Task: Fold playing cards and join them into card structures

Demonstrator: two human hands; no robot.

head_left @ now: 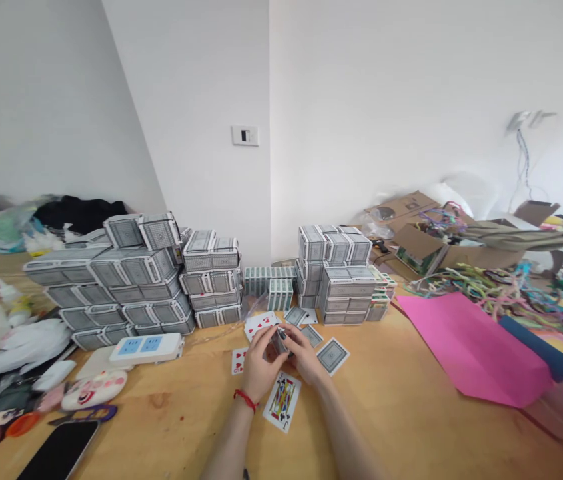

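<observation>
Playing cards are sitting between the left hand and right hand, both holding them over the wooden table; a jack of clubs is lying face-up between the forearms; grey-backed card stacks are standing beyond.

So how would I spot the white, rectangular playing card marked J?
On the pale wooden table, find the bare left hand with a red cord bracelet. The card lies face up between the forearms. Its colourful figure sets it apart from the white red-heart card and grey-backed cards nearby.
</observation>
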